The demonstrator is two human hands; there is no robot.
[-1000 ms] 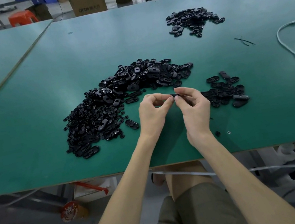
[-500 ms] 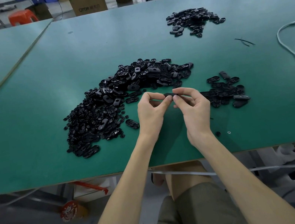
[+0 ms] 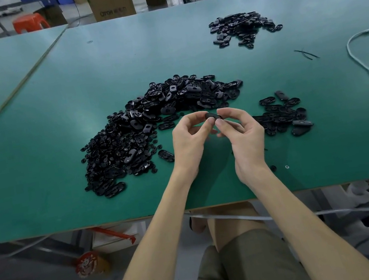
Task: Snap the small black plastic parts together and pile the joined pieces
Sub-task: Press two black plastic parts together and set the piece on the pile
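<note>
Black plastic parts spread over the green table (image 3: 60,160) in one large heap (image 3: 151,125); beyond that heap and to its right sits a smaller pile (image 3: 242,27); just right of the heap lies a looser pile (image 3: 281,113); at the heap's near edge the left hand (image 3: 188,141) and right hand (image 3: 243,134) meet above the table, each pinching one end of a single black part (image 3: 213,116) between thumb and fingertips.
</note>
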